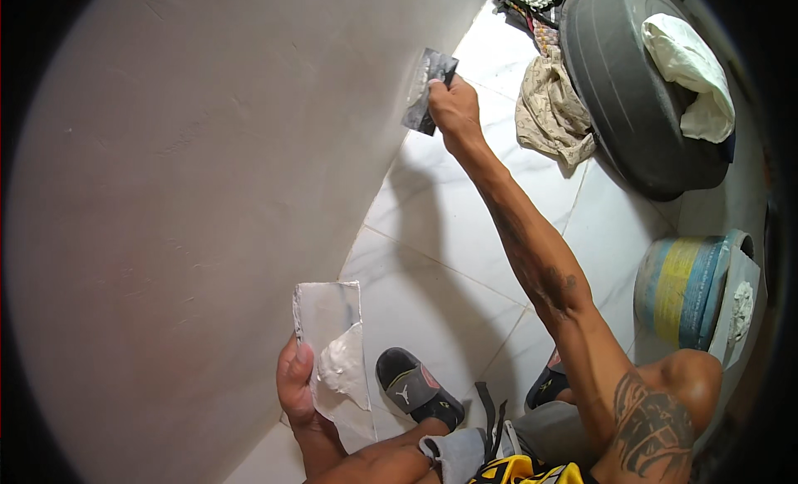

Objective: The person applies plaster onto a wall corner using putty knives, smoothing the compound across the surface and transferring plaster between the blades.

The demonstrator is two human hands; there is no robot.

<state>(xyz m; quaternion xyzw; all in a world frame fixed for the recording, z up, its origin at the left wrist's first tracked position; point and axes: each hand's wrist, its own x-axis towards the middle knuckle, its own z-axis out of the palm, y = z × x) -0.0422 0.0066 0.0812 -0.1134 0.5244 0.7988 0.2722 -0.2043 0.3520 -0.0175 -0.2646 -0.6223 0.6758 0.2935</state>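
With my right arm stretched far forward, my right hand (456, 114) grips a dark flat putty knife (429, 91) that has pale putty smeared along its blade. The blade is held at the lower part of the grey-white wall (208, 193), close to where it meets the floor; whether it touches cannot be told. Nearer to me, my left hand (296, 380) is closed round the left edge of a whitish flat board (328, 305). On that board lies a thick dollop of white putty (342, 363).
White tiled floor (424, 293) runs along the wall. At the far right stands a big black tub (611, 85) with a white cloth (690, 76) over it and a patterned cloth (553, 110) beside it. A blue-yellow bucket (677, 288) carries a putty-smeared board (736, 309). My sandalled foot (416, 384) is below.
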